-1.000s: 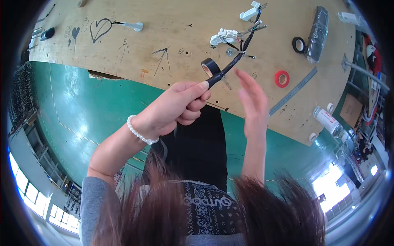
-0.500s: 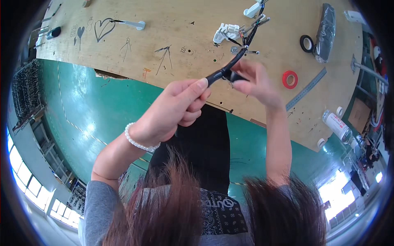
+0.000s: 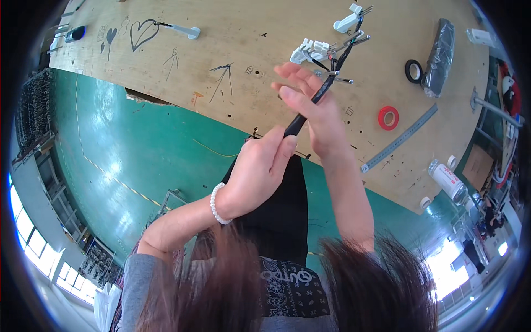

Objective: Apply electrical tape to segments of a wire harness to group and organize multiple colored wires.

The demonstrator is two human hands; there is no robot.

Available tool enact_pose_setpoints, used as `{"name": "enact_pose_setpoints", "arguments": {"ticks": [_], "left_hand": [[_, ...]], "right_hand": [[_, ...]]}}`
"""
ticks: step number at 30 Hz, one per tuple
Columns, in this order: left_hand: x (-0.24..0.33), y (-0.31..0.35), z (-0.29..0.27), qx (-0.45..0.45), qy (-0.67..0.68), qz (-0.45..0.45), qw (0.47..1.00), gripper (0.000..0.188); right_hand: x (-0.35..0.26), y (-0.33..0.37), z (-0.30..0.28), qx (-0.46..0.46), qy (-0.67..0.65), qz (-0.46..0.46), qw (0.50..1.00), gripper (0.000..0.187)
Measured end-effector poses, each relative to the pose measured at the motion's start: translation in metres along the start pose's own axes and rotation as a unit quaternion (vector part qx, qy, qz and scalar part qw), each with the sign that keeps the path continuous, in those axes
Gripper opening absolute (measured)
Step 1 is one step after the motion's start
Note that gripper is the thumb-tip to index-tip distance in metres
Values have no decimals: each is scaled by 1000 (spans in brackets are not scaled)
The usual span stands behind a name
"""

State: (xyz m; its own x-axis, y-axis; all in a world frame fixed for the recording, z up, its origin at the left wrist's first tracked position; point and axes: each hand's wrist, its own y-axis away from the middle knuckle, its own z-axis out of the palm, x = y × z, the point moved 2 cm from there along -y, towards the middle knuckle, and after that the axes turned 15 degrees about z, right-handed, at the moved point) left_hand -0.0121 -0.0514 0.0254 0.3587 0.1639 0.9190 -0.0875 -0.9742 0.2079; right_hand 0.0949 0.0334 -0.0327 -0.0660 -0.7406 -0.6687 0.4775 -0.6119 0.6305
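Head view: left hand [image 3: 257, 174] grips the black cable [image 3: 310, 106]; right hand [image 3: 310, 108], fingers spread, presses against it.

Black wiring harness [image 3: 323, 91] slanting up and away over the plywood bench, its lower end pinched in the left hand [image 3: 257, 174], its middle lying against the right hand [image 3: 312, 108]; thin coloured leads and white connectors [image 3: 310, 51] fanning out at its far end.
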Motion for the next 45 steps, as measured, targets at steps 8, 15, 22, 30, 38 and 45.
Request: {"name": "enact_pose_setpoints", "arguments": {"ticks": [8,15,22,30,38,45], "left_hand": [[-10,5,9,47,-12,-26,998,24],[-12,10,26,49,-118,22,992,18],[-23,10,41,103,36,-7,994,21],[-25,11,38,114,60,-57,990,29],[-28,10,42,111,20,-38,993,28],[-30,9,31,46,1,-59,997,13]], "right_hand": [[-5,-2,-63,-201,167,48,964,52],[-18,56,-63,-47,55,157,985,52],[0,0,-11,-47,-29,-21,998,28],[-4,-12,-62,-210,156,-48,964,26],[12,18,-57,-5,242,-132,961,11],[24,103,-25,263,359,-276,852,3]]}}
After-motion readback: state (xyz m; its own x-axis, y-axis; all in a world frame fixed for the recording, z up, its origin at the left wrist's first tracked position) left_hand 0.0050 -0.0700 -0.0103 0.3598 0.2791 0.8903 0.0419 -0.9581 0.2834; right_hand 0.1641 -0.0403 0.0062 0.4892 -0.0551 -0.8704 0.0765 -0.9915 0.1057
